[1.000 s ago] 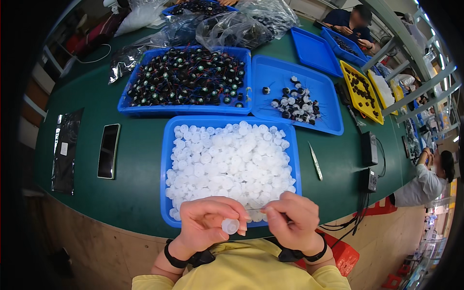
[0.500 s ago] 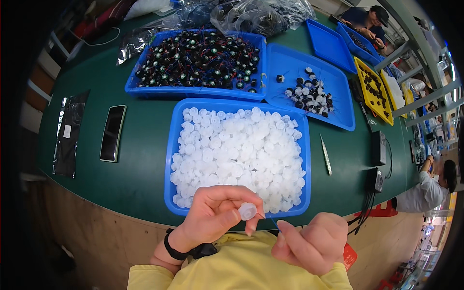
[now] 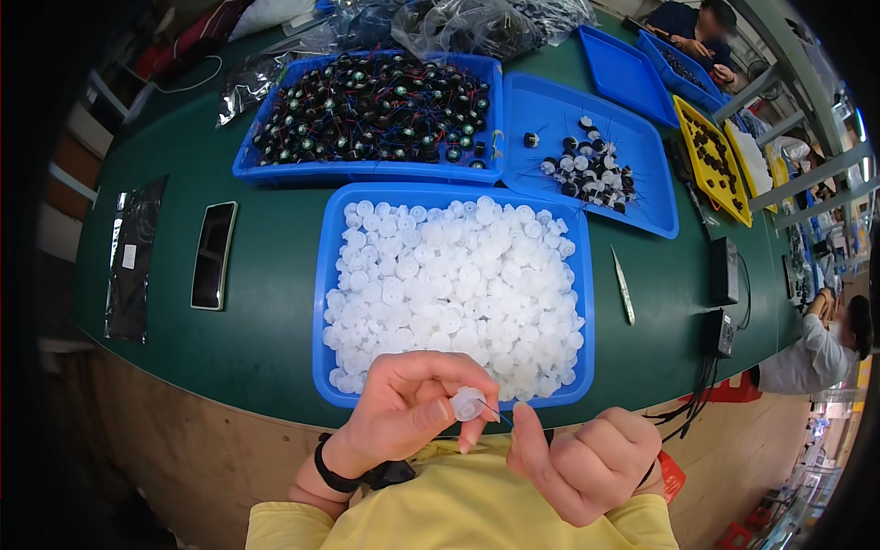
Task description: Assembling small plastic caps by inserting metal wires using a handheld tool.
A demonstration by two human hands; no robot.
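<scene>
Just over the near edge of a tray, my left hand [image 3: 394, 408] pinches a translucent white plastic cap [image 3: 467, 403] between thumb and fingers. A thin dark blue wire [image 3: 499, 416] runs from beside the cap toward my right hand [image 3: 591, 463]. That hand is closed, its index fingertip and thumb meeting at the wire's end. Whatever sits behind the cap is hidden by my left fingers. Beyond both hands, the blue tray [image 3: 323, 302] holds a heap of similar white caps [image 3: 458, 284].
Behind stand a blue bin [image 3: 367, 172] of black wired parts and a blue tray [image 3: 655, 215] with capped parts. Tweezers [image 3: 623, 286] lie right, a phone [image 3: 214, 255] and black bag [image 3: 137, 261] left. Two other people [image 3: 692, 37] [image 3: 811, 353] sit at the right.
My right hand has shifted slightly left and its fingertips have risen closer to the cap. More of the blue wire shows beside the cap. My left hand keeps its hold on the cap.
</scene>
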